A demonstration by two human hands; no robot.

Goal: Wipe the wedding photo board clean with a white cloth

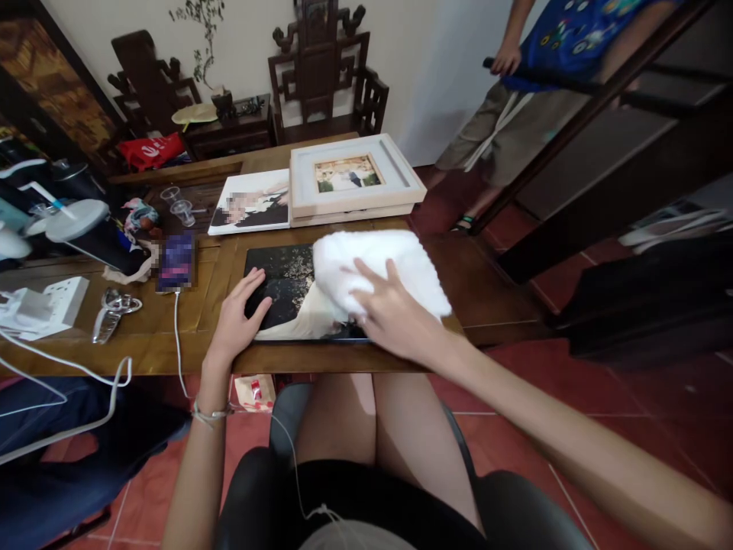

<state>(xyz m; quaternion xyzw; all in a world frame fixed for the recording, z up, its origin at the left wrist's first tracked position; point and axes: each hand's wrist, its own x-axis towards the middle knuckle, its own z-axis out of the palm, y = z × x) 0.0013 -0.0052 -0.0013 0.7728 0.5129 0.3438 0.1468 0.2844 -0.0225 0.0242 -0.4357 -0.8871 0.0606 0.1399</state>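
A glossy dark photo panel (283, 283) lies flat on the wooden table (172, 336) in front of me. My left hand (240, 317) rests on the panel's left edge, fingers spread and flat. My right hand (389, 313) presses a white cloth (395, 263) onto the right part of the panel, fingers stretched over the cloth. The cloth hides the panel's right side.
Behind lie a white-framed photo (355, 177) on a stack and an unframed print (252, 202). To the left are a phone (176, 261) on a cable, plastic cups (179, 205), a power strip (66, 299) and clutter. A person (544, 84) stands at the back right by a dark rail.
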